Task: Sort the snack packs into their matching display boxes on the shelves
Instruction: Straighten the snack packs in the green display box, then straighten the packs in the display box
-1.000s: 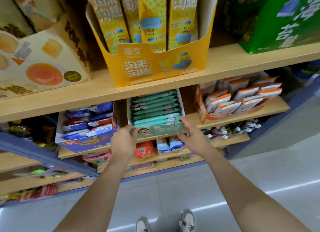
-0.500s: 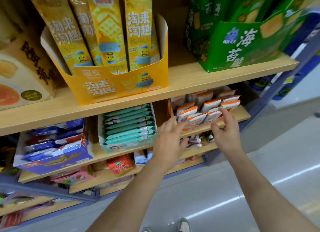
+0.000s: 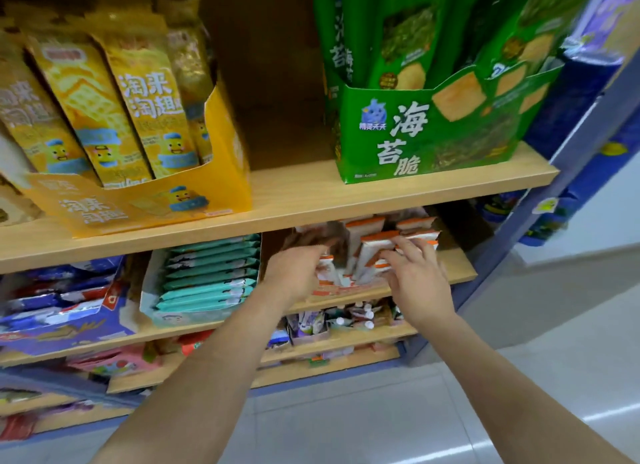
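Spread loosely, right hand (image 3: 417, 280) is resting on the orange-topped packs (image 3: 375, 243) in their display box (image 3: 334, 290) at centre right; left hand (image 3: 294, 273) is lying among them, grip unreadable. Sorting is seeming mostly done.

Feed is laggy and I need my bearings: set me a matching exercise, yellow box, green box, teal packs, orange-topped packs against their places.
1 yellow box
2 green box
3 teal packs
4 orange-topped packs

A at the left hand and right hand
B upper shelf, right
C second shelf, left of both hands
D upper shelf, left

Pairs: 1-D; 2-B; 3-C; 4-A
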Motion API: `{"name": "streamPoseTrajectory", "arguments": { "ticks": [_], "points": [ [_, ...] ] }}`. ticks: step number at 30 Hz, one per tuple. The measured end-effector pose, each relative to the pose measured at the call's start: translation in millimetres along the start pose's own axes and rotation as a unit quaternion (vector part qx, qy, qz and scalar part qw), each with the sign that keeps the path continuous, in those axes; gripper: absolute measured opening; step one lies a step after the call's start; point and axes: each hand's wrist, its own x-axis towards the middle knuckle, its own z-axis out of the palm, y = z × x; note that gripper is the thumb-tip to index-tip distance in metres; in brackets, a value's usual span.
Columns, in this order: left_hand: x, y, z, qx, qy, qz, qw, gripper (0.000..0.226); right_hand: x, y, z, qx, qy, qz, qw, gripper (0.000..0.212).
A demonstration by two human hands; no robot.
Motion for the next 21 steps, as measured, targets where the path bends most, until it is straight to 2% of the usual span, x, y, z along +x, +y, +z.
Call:
{"name": "streamPoseTrajectory", "arguments": {
  "ticks": [4, 7, 10, 12, 15, 17, 19, 21],
  "points": [
    [-6.5, 31.0, -3.0, 0.029, -0.088, 0.017, 0.996, 0.070, -2.7, 3.0, -0.1, -0.029, -0.015, -0.028, 0.999, 0.042],
    [-16.1, 34.7, -3.3, 0.002, -0.070, -0.012, 0.997, 0.076, -10.9, 4.0, -11.6, 0.009, -0.044, -0.052, 0.998, 0.058],
    [-39.7, 33.7, -9.4, -0.031, 0.017, 0.006, 0.999, 0.073, -21.0, 2.0, -41.1, 0.058, -0.023, -0.064, 0.996, 0.058],
    [-58.6, 40.4, -19.2, -0.103, 0.109, 0.053, 0.987, 0.059, -23.4, 2.3, -66.5, 0.098, 0.037, -0.069, 0.992, 0.051],
    [-76.7, 53.6, -49.4, -0.137, 0.302, 0.141, 0.933, 0.040, -18.2, 3.1, -111.7, 0.156, 0.183, -0.103, 0.965, 0.045],
    [-76.1, 63.5, -83.0, -0.143, 0.395, 0.159, 0.894, 0.035, -4.0, -0.6, -145.8, 0.160, 0.250, -0.133, 0.946, 0.049],
    [-67.8, 77.3, -122.6, -0.122, 0.442, 0.154, 0.875, 0.040, 16.0, -7.2, -178.2, 0.138, 0.283, -0.153, 0.937, 0.058],
    [-54.6, 92.4, -153.9, -0.090, 0.423, 0.119, 0.894, 0.053, 36.3, -12.0, -199.8, 0.088, 0.271, -0.146, 0.947, 0.065]
  ]
}}
